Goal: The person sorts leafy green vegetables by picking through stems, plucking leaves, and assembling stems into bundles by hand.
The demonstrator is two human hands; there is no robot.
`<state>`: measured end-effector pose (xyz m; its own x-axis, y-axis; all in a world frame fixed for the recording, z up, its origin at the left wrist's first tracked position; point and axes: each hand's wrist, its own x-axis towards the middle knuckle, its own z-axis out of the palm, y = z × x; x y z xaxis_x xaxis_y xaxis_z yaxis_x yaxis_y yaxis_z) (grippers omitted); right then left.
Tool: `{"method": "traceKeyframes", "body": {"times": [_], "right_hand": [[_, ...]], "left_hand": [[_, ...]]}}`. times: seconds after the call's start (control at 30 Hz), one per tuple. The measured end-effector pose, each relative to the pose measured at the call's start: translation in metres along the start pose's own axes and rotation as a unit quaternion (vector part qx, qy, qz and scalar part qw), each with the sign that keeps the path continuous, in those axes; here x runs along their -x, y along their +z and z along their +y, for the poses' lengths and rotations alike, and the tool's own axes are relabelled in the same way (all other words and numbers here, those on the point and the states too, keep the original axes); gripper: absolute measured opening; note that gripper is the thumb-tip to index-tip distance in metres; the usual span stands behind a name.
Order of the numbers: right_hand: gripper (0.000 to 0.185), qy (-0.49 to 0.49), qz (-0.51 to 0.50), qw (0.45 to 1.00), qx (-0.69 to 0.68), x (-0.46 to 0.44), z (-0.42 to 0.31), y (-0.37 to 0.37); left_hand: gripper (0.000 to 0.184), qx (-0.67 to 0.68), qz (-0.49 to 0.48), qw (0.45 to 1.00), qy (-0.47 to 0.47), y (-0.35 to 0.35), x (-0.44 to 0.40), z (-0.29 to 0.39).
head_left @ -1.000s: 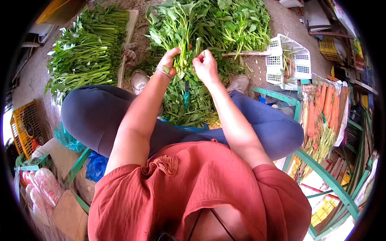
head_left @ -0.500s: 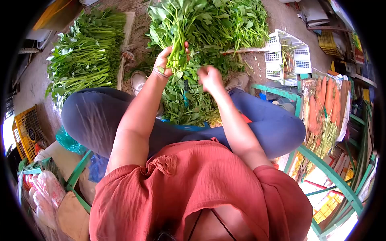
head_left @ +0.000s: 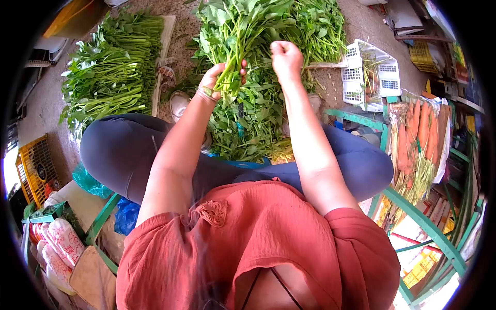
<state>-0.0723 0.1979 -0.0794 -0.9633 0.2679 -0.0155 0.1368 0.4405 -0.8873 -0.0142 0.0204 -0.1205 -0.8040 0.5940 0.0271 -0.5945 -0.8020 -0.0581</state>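
Observation:
A bunch of leafy green stems (head_left: 232,57) is gripped near its cut ends by my left hand (head_left: 213,82), fingers wrapped round it. To its right, my right hand (head_left: 287,59) is raised with its fingers pinched together at the edge of the leaves; whatever they may hold is too small to make out. Below the bunch lies a heap of loose greens (head_left: 248,132) between my feet, with a dark strip ending in green tape (head_left: 240,129) on it. Another pile of greens (head_left: 323,31) lies behind my right hand.
Stacked greens (head_left: 111,72) lie on a white board at the left. At the right are a white plastic basket (head_left: 390,77) with plant scraps, carrots (head_left: 423,126) and a green metal frame (head_left: 423,227). A yellow crate (head_left: 39,168) stands far left.
My right hand has moved away from the held bunch, first down towards me, then up and to the right. My left hand keeps hold of the bunch, whose stems now slant more.

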Motion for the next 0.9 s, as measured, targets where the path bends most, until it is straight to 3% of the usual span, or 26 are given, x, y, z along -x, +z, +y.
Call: {"method": "traceKeyframes", "body": {"times": [0.07,0.1,0.13,0.2,0.23,0.27,0.33,0.4,0.47,0.5,0.53,0.6,0.63,0.7,0.73,0.8,0.83,0.87,0.9], "right_hand": [[0.026,0.008,-0.011,0.974,0.225,0.001,-0.002,-0.021],[0.051,0.098,-0.068,0.933,0.339,0.007,-0.014,-0.027],[0.073,0.181,-0.120,0.926,0.309,0.010,-0.004,-0.023],[0.078,0.261,-0.109,0.957,0.063,0.023,0.011,-0.012],[0.082,0.298,-0.209,0.921,-0.136,0.028,0.015,-0.016],[0.084,0.304,-0.246,0.903,-0.178,0.033,0.017,-0.010],[0.081,0.264,-0.270,0.911,-0.167,0.042,0.017,0.004],[0.086,0.220,-0.244,0.913,-0.241,0.048,0.000,0.005],[0.093,0.232,-0.273,0.912,-0.201,0.042,0.002,0.006],[0.092,0.287,-0.227,0.924,-0.109,0.043,0.000,0.010],[0.090,0.313,-0.262,0.911,-0.061,0.040,-0.001,0.006],[0.074,0.222,-0.250,0.915,-0.227,0.050,-0.005,0.003],[0.066,0.257,-0.225,0.912,-0.227,0.051,-0.009,-0.002],[0.048,0.278,-0.184,0.900,-0.280,0.056,-0.010,-0.005],[0.050,0.260,-0.206,0.895,-0.300,0.051,0.003,-0.004],[0.052,0.219,-0.234,0.879,-0.354,0.050,0.006,-0.009],[0.057,0.206,-0.248,0.877,-0.356,0.048,0.003,-0.011],[0.057,0.206,-0.246,0.877,-0.356,0.046,-0.001,-0.010],[0.060,0.171,-0.270,0.882,-0.346,0.043,-0.006,-0.007]], "left_hand": [[0.043,-0.058,0.024,0.998,-0.004,0.002,-0.001,0.000],[0.044,-0.108,0.046,0.993,-0.002,0.002,-0.002,0.000],[0.044,-0.107,0.043,0.993,0.000,0.003,-0.004,0.001],[0.043,-0.313,0.156,0.936,-0.026,0.004,-0.006,-0.002],[0.039,-0.357,0.178,0.917,-0.001,0.014,-0.008,-0.008],[0.044,-0.355,0.186,0.916,-0.017,0.006,-0.009,-0.009],[0.055,-0.414,0.263,0.872,-0.004,-0.001,-0.011,-0.018],[0.069,-0.485,0.218,0.847,0.009,0.003,-0.012,-0.027],[0.077,-0.636,0.206,0.744,0.002,0.015,-0.013,-0.029],[0.081,-0.733,0.225,0.642,-0.006,0.017,-0.015,-0.028],[0.076,-0.771,0.164,0.615,-0.003,0.002,-0.022,-0.026],[0.070,-0.798,0.089,0.596,0.013,-0.001,-0.027,-0.029],[0.070,-0.806,0.117,0.554,-0.175,0.007,-0.038,-0.026],[0.072,-0.782,0.075,0.616,-0.049,0.010,-0.029,-0.033],[0.094,-0.776,0.074,0.624,-0.047,0.019,-0.029,-0.034],[0.117,-0.637,0.154,0.756,-0.011,0.026,-0.030,-0.039],[0.130,-0.640,0.172,0.749,-0.020,0.032,-0.030,-0.035],[0.115,-0.593,0.205,0.779,-0.002,0.038,-0.028,-0.037],[0.100,-0.570,0.169,0.804,-0.022,0.040,-0.031,-0.034]]}}
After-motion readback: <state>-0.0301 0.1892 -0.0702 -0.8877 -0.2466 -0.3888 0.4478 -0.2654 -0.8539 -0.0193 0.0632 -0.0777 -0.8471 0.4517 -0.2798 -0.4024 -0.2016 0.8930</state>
